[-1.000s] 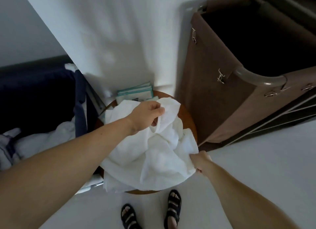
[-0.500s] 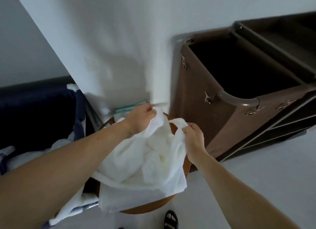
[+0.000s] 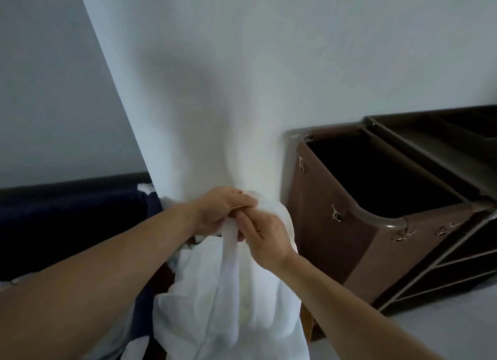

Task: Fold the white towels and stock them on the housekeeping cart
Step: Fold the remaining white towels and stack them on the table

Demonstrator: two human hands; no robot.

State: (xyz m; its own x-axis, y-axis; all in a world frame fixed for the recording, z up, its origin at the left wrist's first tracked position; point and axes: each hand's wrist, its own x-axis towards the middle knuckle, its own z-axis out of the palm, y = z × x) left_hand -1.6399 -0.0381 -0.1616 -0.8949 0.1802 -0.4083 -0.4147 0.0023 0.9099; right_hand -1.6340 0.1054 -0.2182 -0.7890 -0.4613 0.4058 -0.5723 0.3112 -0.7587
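1. Navy upholstery (image 3: 67, 220) sits far left, low against the wall. It plays no part in the job.
2. Left hand (image 3: 219, 211): the fingers are curled and pinch the top edge of the white towel (image 3: 228, 300). The hand is raised, likely so the cloth hangs free and its edge can be found.
3. The white towel is bunched at the top between both hands. The rest hangs in loose folds in front of the wall corner. It is not yet folded, and no part of it is on the cart.
4. Right hand (image 3: 269, 238): it touches the left hand, with the fingers wrapped round a narrow band of the towel just below the pinch. My read is that it is set to run along the edge toward a corner, so the cloth can be spread square.
5. Housekeeping cart (image 3: 336, 203): a brown fabric bag is clipped to the frame, just right of the hands. Its mouth is open, but the inside is too dark to tell what it holds.
6. Shelves (image 3: 457, 260) are further right on the cart, in shadow. I judge these to be where the folded towel goes. The cart is near, probably parked there for a short carry.
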